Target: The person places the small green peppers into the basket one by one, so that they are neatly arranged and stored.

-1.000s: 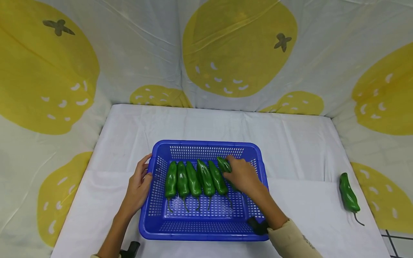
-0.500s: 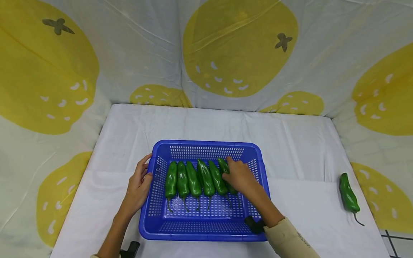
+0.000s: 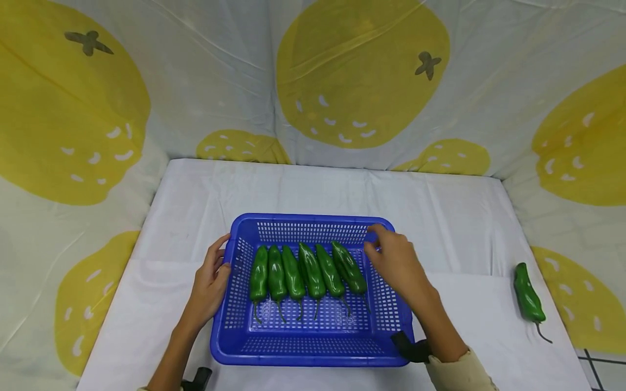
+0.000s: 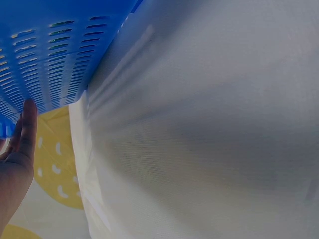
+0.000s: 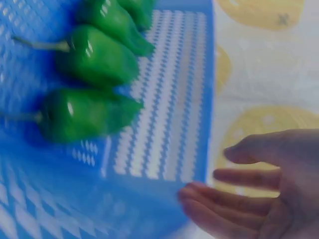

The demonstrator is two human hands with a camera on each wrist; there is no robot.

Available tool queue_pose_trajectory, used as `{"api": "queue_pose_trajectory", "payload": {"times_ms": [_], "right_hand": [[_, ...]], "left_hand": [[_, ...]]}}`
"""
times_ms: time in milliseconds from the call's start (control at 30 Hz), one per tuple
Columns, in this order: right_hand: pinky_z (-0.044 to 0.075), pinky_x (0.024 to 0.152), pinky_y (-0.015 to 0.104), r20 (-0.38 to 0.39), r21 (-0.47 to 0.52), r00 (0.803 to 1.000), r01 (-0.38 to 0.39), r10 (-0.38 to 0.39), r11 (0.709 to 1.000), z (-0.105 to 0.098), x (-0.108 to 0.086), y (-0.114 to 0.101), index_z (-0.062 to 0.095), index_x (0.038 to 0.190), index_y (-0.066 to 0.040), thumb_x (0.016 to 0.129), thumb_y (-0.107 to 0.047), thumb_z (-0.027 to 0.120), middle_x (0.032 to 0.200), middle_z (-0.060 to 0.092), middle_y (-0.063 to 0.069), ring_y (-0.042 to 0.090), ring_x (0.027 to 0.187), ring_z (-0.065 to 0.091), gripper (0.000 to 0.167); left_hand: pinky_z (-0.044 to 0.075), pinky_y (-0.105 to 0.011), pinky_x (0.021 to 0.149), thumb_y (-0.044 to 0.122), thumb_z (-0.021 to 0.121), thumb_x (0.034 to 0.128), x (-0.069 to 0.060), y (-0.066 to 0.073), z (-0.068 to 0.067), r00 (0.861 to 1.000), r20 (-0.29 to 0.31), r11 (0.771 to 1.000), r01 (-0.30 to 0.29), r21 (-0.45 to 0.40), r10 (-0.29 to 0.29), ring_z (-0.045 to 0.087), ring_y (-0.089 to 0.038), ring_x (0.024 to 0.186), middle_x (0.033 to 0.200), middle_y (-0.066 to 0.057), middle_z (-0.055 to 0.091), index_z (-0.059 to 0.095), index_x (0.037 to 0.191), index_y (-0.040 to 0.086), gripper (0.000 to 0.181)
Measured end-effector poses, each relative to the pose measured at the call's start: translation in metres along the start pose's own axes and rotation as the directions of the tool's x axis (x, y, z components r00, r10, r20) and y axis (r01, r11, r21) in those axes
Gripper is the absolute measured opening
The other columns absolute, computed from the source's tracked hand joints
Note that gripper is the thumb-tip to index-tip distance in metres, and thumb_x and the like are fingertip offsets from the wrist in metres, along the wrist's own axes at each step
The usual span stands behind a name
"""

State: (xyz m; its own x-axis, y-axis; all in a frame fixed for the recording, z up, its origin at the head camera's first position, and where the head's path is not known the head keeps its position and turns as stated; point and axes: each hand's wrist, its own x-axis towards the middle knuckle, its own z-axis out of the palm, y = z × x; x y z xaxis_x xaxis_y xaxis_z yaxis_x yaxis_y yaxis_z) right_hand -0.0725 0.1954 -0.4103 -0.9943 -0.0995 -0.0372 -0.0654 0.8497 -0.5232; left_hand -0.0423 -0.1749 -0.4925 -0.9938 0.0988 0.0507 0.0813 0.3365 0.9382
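A blue plastic basket [image 3: 313, 360] stands on the white cloth, with several green chili peppers [image 3: 294, 274] side by side inside, stems toward me. The rightmost chili pepper [image 3: 349, 269] leans slightly, its tip to the upper left. My left hand [image 3: 207, 285] rests against the outside of the basket's left side; in the left wrist view its fingers [image 4: 30, 119] look fairly straight along the wall. Over the basket's right end, my right hand [image 3: 396, 263] has loosely bent fingers and holds nothing. The right wrist view shows that hand's fingers apart from the peppers.
Another green chili pepper [image 3: 528, 293] lies on the white cloth [image 3: 464, 222] near the right edge. Fabric with yellow fruit prints [image 3: 362, 70] rises at the back and both sides. Tiled floor [image 3: 608, 372] shows at the lower right.
My right hand has let go of the rightmost chili pepper, now lying beside the row, and has moved right toward the basket's right side. The left hand has stayed put.
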Motion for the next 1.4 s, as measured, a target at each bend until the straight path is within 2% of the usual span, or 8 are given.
{"api": "queue_pose_trajectory", "payload": {"times_ms": [200, 400, 667, 867, 933, 1133, 1233, 1400], "right_hand": [[0.045, 0.047, 0.032, -0.230, -0.028, 0.973, -0.042, 0.034, 0.999, -0.032, -0.013, 0.026, 0.067, 0.119, -0.001, 0.096, -0.015, 0.058, 0.089, 0.071, 0.018, 0.028, 0.067, 0.064, 0.028], [0.043, 0.047, 0.033, -0.310, -0.061, 0.944, -0.138, 0.112, 0.989, -0.057, -0.025, 0.067, 0.067, 0.118, 0.000, 0.096, -0.015, 0.057, 0.091, 0.070, 0.023, 0.034, 0.068, 0.064, 0.029], [0.046, 0.055, 0.046, -0.278, -0.093, 0.907, -0.353, 0.316, 0.931, -0.081, -0.046, 0.145, 0.058, 0.127, 0.007, 0.096, -0.017, 0.055, 0.112, 0.061, 0.034, 0.049, 0.092, 0.059, 0.040], [0.039, 0.080, 0.069, -0.191, -0.112, 0.807, -0.583, 0.559, 0.804, -0.096, -0.065, 0.206, 0.036, 0.144, 0.012, 0.096, -0.016, 0.052, 0.131, 0.034, 0.045, 0.059, 0.114, 0.037, 0.058], [0.037, 0.083, 0.070, -0.163, -0.121, 0.768, -0.639, 0.620, 0.760, -0.099, -0.072, 0.224, 0.030, 0.146, 0.013, 0.096, -0.018, 0.052, 0.132, 0.030, 0.046, 0.060, 0.116, 0.033, 0.063], [0.040, 0.076, 0.063, -0.108, -0.127, 0.698, -0.716, 0.708, 0.686, -0.098, -0.091, 0.263, 0.028, 0.142, 0.016, 0.093, -0.022, 0.056, 0.126, 0.033, 0.045, 0.058, 0.115, 0.033, 0.067], [0.042, 0.076, 0.061, -0.084, -0.151, 0.678, -0.733, 0.730, 0.664, -0.096, -0.096, 0.273, 0.030, 0.140, 0.015, 0.093, -0.023, 0.058, 0.127, 0.037, 0.044, 0.058, 0.113, 0.039, 0.067], [0.043, 0.071, 0.053, -0.068, -0.154, 0.678, -0.732, 0.732, 0.663, -0.093, -0.098, 0.280, 0.032, 0.140, 0.014, 0.093, -0.024, 0.058, 0.117, 0.048, 0.040, 0.054, 0.100, 0.050, 0.066]], "left_hand": [[0.053, -0.027, 0.081, 0.001, 0.037, 0.1007, 0.001, 0.000, 0.000, 1.000, -0.002, 1.000, -0.007, 0.000, 0.007, 0.063, -0.025, 0.107, 0.125, -0.012, 0.060, 0.031, 0.154, 0.029, 0.061], [0.053, -0.027, 0.080, 0.002, 0.038, 0.1018, 0.000, -0.001, 0.000, 1.000, 0.001, 1.000, -0.010, 0.001, 0.010, 0.064, -0.026, 0.107, 0.125, -0.013, 0.059, 0.031, 0.155, 0.029, 0.060], [0.053, -0.027, 0.080, 0.001, 0.037, 0.1010, 0.000, -0.001, 0.001, 1.000, -0.004, 1.000, -0.012, 0.000, 0.012, 0.064, -0.026, 0.107, 0.124, -0.013, 0.060, 0.031, 0.154, 0.029, 0.061], [0.053, -0.028, 0.081, 0.001, 0.038, 0.1014, 0.000, 0.000, 0.001, 1.000, -0.002, 1.000, -0.004, 0.002, 0.004, 0.064, -0.026, 0.108, 0.126, -0.013, 0.059, 0.031, 0.154, 0.030, 0.061], [0.053, -0.028, 0.081, 0.001, 0.038, 0.1014, 0.000, -0.001, 0.001, 1.000, -0.004, 1.000, -0.002, 0.006, 0.002, 0.063, -0.026, 0.109, 0.127, -0.013, 0.059, 0.031, 0.154, 0.031, 0.061], [0.053, -0.028, 0.081, 0.002, 0.037, 0.1008, 0.000, -0.001, 0.002, 1.000, -0.004, 1.000, 0.001, 0.010, -0.001, 0.063, -0.026, 0.109, 0.128, -0.012, 0.059, 0.031, 0.154, 0.030, 0.061], [0.053, -0.028, 0.080, 0.001, 0.038, 0.1006, 0.000, -0.001, 0.001, 1.000, -0.004, 1.000, 0.000, 0.008, 0.000, 0.063, -0.026, 0.109, 0.127, -0.013, 0.059, 0.032, 0.154, 0.030, 0.061], [0.053, -0.028, 0.080, 0.001, 0.037, 0.1006, 0.000, 0.000, 0.001, 1.000, -0.005, 1.000, 0.002, 0.004, -0.002, 0.064, -0.027, 0.109, 0.127, -0.013, 0.059, 0.032, 0.154, 0.030, 0.061]]}}
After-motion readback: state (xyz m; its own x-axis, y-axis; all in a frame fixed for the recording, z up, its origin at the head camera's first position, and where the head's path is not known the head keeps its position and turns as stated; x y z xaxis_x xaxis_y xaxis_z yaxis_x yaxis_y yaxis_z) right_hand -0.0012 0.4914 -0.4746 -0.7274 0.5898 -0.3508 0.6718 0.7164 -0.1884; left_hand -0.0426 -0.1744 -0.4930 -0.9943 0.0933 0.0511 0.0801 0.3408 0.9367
